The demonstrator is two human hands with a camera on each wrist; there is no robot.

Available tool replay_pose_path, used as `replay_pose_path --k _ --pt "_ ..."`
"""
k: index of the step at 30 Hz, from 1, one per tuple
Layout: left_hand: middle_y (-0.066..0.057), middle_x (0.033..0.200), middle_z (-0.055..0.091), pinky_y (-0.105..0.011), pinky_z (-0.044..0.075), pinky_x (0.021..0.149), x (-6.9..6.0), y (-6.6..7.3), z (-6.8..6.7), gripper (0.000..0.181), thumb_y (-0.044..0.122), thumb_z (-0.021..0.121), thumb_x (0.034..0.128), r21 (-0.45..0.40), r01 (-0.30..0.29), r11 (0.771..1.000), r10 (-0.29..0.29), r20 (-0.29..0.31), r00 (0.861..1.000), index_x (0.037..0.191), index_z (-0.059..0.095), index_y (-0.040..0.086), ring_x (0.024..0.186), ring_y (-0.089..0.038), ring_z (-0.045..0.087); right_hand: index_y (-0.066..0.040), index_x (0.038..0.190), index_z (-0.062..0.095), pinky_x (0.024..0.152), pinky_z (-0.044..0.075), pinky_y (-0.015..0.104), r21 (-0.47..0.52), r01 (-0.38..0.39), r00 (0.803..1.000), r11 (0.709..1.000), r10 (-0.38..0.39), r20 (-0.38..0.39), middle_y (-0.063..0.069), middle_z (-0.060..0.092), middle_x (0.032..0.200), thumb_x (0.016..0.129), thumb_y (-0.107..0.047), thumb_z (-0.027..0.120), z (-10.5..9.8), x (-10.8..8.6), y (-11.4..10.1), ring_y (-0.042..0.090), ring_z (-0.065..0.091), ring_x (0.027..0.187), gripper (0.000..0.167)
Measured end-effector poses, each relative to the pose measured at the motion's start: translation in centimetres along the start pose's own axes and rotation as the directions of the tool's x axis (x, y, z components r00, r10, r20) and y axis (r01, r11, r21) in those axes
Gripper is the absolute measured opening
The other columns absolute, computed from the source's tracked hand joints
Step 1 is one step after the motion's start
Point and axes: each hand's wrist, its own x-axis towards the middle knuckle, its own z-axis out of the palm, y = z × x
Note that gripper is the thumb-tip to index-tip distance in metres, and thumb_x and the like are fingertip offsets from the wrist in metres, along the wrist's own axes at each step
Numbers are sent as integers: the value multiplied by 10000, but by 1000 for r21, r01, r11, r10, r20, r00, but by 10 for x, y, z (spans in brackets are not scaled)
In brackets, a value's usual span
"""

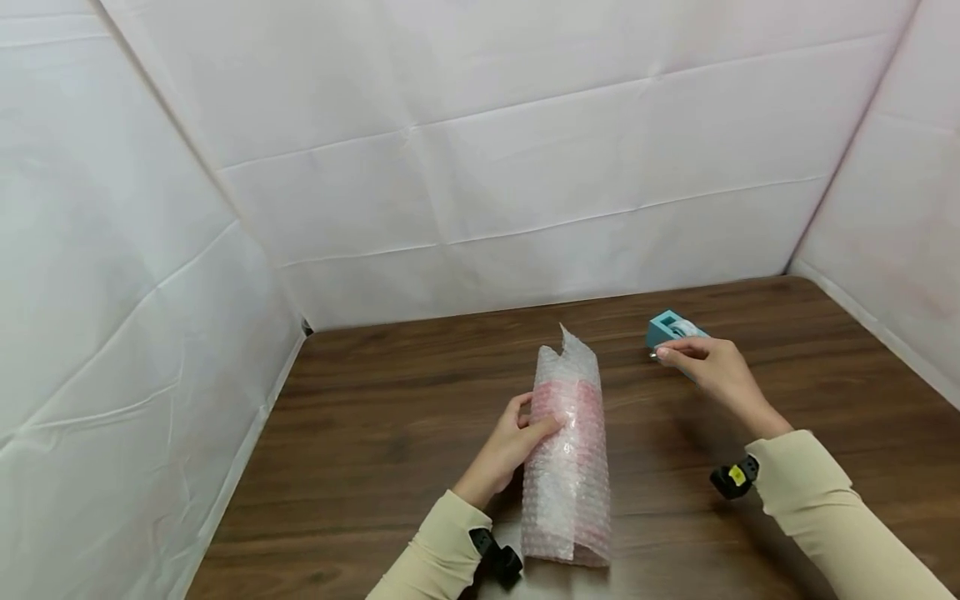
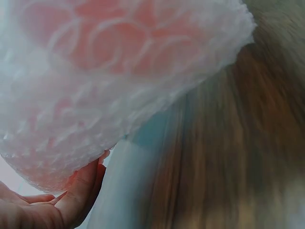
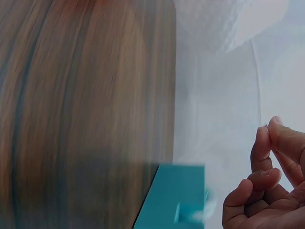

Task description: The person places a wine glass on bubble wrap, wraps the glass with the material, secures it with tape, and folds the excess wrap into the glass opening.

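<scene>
A bubble-wrapped bundle [image 1: 567, 500], clear with reddish parts inside, lies lengthwise on the brown table. The left hand [image 1: 517, 442] grips its left side, thumb on top; in the left wrist view the fingers [image 2: 83, 191] curl against the wrap [image 2: 95, 95]. Over by the blue tape dispenser [image 1: 660, 328], the right hand [image 1: 716, 371] has thumb and index finger pinched together. In the right wrist view a small clear piece, apparently tape, shows at the pinched tips of the right hand [image 3: 271, 167], with the dispenser [image 3: 176, 191] below and to the left.
The wood-grain table [image 1: 390, 425] reaches back to white fabric walls [image 1: 480, 183] behind and at both sides. A pale, flat thing [image 1: 510, 537] shows beneath the bundle's near left end; what it is I cannot tell.
</scene>
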Motion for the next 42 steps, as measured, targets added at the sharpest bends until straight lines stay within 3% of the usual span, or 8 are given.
replay_pose_path --k 4,9,20,29,42 --pt "-189 1189 588 -327 521 750 -3 -3 -7 675 293 661 891 -6 -1 1000 1 -24 1000 1434 318 84 887 -181 608 -91 1135 707 706 503 299 33 45 999 998 -46 29 156 715 1063 928 -450 592 8 1 -14 214 654 936 429" --pt "-196 1228 569 -333 518 774 -6 -5 -12 702 305 663 888 -17 9 1000 -10 -42 999 1447 300 85 921 -190 606 -114 1127 710 704 519 310 92 72 995 993 -78 65 128 726 1038 921 -440 607 17 -1 -28 146 660 875 400" --pt "-210 1269 543 -357 521 807 -13 -6 -25 724 321 650 896 -21 10 1000 -12 -74 997 1463 272 77 956 -203 599 -108 1097 717 699 515 330 183 90 984 979 -116 137 104 721 1036 901 -422 640 41 -7 -51 94 603 788 378" --pt "-229 1283 519 -352 516 828 -16 -11 -32 740 330 640 899 -34 26 999 -29 -98 995 1469 256 56 991 -221 591 -100 1056 732 655 505 302 238 100 970 966 -148 194 63 720 963 882 -392 674 69 -14 -73 136 575 756 345" --pt "-220 1258 543 -338 519 809 -15 -16 -34 737 337 633 910 -39 15 999 -19 -97 995 1467 250 46 974 -202 597 -95 1006 746 626 462 240 290 174 946 941 -242 218 80 719 953 893 -276 685 99 -14 -93 145 533 752 222"
